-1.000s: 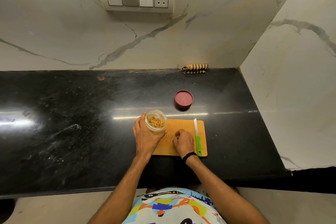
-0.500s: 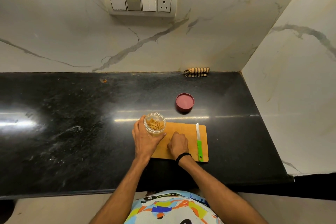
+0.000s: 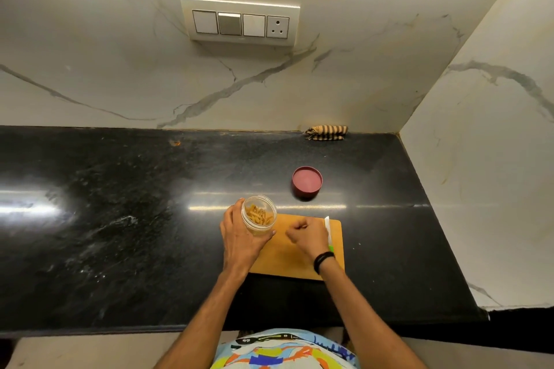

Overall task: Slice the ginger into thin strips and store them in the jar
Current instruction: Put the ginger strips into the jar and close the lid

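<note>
Near the front edge of the black surface point(image 3: 120, 219) lies a wooden cutting board point(image 3: 287, 260), with a wide stretch of surface to its left and a narrower one to its right before the side wall point(image 3: 479, 159). At the board's far left corner the left hand point(image 3: 239, 240) wraps its fingers point(image 3: 238, 206) round an open jar point(image 3: 260, 229) with ginger strips point(image 3: 259, 215) inside. The right hand point(image 3: 308, 238) is over the board, just beside the jar, with its fingers curled tight; I cannot tell whether they pinch anything. A green-handled knife point(image 3: 327, 226) lies along the board's right edge, partly hidden by that hand. A red lid point(image 3: 306, 182) sits beyond the board, and a striped cloth point(image 3: 326, 132) lies against the back wall.
</note>
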